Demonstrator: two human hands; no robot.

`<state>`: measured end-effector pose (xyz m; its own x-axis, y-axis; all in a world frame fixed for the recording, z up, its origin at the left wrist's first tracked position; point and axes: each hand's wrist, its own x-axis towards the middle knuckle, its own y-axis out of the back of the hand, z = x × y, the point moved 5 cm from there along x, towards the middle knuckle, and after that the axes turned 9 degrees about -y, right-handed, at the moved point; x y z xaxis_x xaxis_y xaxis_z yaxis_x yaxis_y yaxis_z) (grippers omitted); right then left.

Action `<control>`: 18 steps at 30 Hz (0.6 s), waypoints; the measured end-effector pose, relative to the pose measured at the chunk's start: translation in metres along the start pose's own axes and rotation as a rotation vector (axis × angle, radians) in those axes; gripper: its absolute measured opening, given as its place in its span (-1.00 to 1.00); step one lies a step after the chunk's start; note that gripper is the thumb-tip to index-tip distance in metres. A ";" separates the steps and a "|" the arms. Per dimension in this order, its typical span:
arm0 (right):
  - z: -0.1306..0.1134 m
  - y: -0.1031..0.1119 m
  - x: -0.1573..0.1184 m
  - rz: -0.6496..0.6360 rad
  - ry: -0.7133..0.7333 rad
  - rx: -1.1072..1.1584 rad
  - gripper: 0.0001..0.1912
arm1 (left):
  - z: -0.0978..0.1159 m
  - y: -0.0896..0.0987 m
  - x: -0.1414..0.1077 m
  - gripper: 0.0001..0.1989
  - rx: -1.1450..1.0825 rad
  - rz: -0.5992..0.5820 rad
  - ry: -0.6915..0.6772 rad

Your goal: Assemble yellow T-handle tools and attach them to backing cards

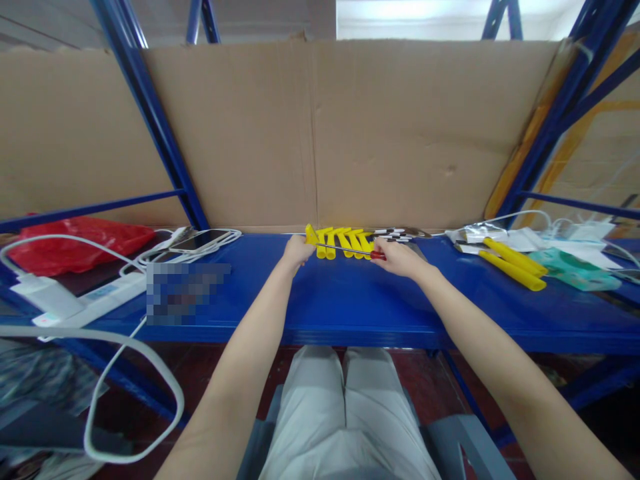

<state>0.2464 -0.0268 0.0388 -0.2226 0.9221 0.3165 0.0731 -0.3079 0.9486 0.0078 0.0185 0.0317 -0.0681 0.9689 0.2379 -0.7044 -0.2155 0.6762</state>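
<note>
My left hand (299,252) is closed around a yellow plastic piece (311,235), whose upper end sticks out above the fingers. My right hand (397,257) grips the red handle of a screwdriver (345,249), its thin metal shaft pointing left to the yellow piece. Whether the tip sits in a screw is too small to tell. Behind the shaft, several similar yellow plastic pieces (344,240) lie side by side in a row on the blue shelf (360,300). Just beyond my right hand are several black-and-white pieces (393,233), partly hidden by it.
On the left lie a red plastic bag (90,243), a white power strip (107,300), a phone (199,241) and white cables. Two long yellow handles (517,267) and a green packet (575,270) lie right. Cardboard (400,133) walls the back, between blue posts.
</note>
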 end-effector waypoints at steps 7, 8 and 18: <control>-0.004 0.003 -0.001 -0.009 -0.005 -0.011 -0.77 | -0.003 0.000 0.003 -0.85 0.004 0.010 -0.006; -0.004 0.004 -0.002 -0.009 -0.004 -0.004 -0.77 | -0.003 0.001 0.003 -0.85 0.004 0.010 -0.005; 0.001 0.000 0.000 0.034 0.023 0.028 -0.74 | 0.000 0.000 0.001 -0.76 0.001 -0.004 -0.007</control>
<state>0.2471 -0.0264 0.0390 -0.2414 0.9056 0.3487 0.1081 -0.3320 0.9371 0.0078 0.0190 0.0323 -0.0602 0.9688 0.2405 -0.7042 -0.2119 0.6776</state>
